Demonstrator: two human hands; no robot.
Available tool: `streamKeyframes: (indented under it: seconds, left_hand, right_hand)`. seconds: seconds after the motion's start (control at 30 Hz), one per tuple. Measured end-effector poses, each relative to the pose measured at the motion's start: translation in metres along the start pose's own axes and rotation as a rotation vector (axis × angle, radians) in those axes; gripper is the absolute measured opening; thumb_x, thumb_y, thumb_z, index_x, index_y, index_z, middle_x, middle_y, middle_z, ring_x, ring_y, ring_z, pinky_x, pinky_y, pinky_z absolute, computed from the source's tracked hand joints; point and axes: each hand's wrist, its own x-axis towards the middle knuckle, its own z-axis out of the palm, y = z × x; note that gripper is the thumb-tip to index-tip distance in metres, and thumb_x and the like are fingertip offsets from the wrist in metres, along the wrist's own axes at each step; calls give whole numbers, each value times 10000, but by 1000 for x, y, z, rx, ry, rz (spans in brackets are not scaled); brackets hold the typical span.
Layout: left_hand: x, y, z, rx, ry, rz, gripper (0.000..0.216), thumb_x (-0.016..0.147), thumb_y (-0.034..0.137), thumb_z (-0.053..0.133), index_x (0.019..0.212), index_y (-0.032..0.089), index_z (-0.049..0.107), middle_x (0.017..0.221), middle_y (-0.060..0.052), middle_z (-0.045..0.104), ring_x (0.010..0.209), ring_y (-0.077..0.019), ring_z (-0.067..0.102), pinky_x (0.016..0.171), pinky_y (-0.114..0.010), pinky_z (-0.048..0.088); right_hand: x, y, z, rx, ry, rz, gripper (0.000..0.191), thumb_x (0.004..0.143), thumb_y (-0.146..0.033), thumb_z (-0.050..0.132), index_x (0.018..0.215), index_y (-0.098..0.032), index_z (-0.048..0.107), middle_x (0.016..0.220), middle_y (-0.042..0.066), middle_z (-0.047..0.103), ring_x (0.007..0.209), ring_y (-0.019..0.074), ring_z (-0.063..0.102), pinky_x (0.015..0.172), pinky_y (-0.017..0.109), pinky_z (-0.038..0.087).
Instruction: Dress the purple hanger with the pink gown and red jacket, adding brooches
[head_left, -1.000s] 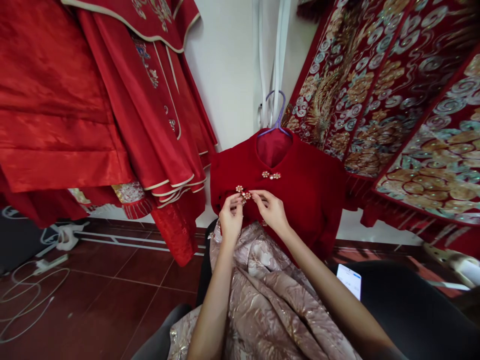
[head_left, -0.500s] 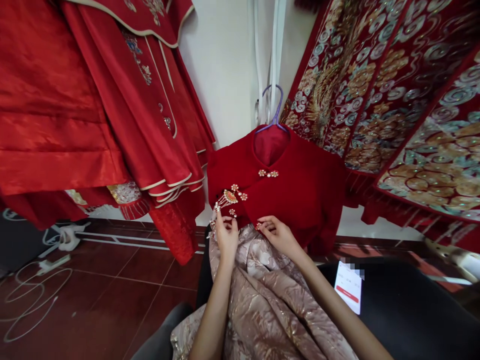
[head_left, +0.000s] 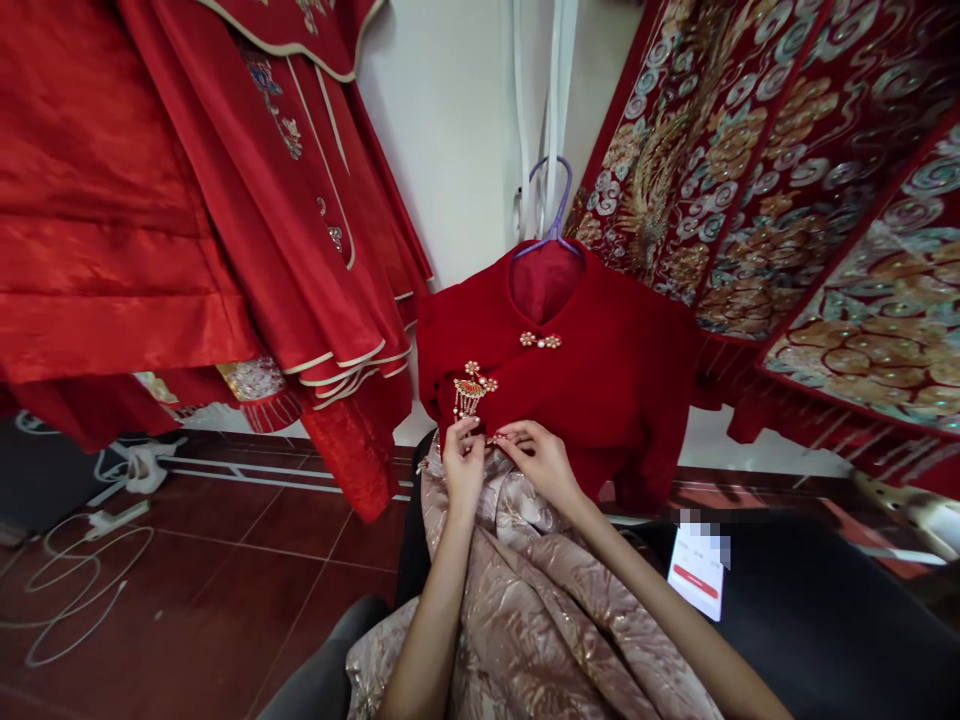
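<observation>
A dark red velvet jacket (head_left: pixel 577 380) hangs in front of me on a purple hanger (head_left: pixel 556 225). Pearl flower fasteners (head_left: pixel 540 341) sit below its collar. A fan-shaped ornament with bead tassels (head_left: pixel 469 393) is on the left side of its chest. My left hand (head_left: pixel 463 462) is closed on one side of the jacket's lower fastener, just under the tassels. My right hand (head_left: pixel 537 455) pinches the other side, its fingertips close to the left ones. The fastener itself is mostly hidden by fingers. Shiny pinkish-beige brocade fabric (head_left: pixel 517 600) spreads below both hands.
Red garments (head_left: pixel 300 230) hang at the left, and richly embroidered ones (head_left: pixel 720 200) at the right. A lit phone (head_left: pixel 697 580) lies on a black surface (head_left: pixel 810 620). A white cable (head_left: pixel 75 590) and power strip (head_left: pixel 116 516) lie on the tiled floor.
My right hand has moved left with the jacket's front edge, and the two hands now meet at the lower fastener. The fan ornament's tassels, spread toward the left before, now hang down.
</observation>
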Motion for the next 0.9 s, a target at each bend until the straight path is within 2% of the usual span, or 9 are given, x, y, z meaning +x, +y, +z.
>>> streamKeyframes:
  seconds: [0.17,0.33,0.6,0.9]
  left_hand:
    - [4,0,1,67,-22,-19,315,810,223,555,1118,180,611,1228,-116,621,1077,-212,625,815,-331,563]
    - [9,-3,1,154,2,33,289,796,177,555,1068,147,647,1139,-124,673,1072,-214,629,938,-381,505]
    - [12,9,2,150,29,45,164,773,199,623,915,132,670,938,-102,721,801,-166,679,786,-315,547]
    - [13,18,-2,180,-1,29,147,736,195,669,870,134,680,853,-81,729,742,-168,692,731,-304,560]
  right_hand:
    - [20,4,16,-67,103,-18,159,810,-295,612,886,-169,674,876,62,677,750,158,658,694,287,566]
    - [26,6,24,-107,140,-33,148,817,-273,597,888,-167,673,883,66,670,739,155,656,684,282,565]
    - [25,7,31,-175,159,-68,163,852,-290,573,908,-177,675,904,74,658,742,166,642,696,298,556]
    - [22,2,27,-126,130,-57,150,822,-259,591,889,-175,695,887,63,671,724,155,652,684,286,572]
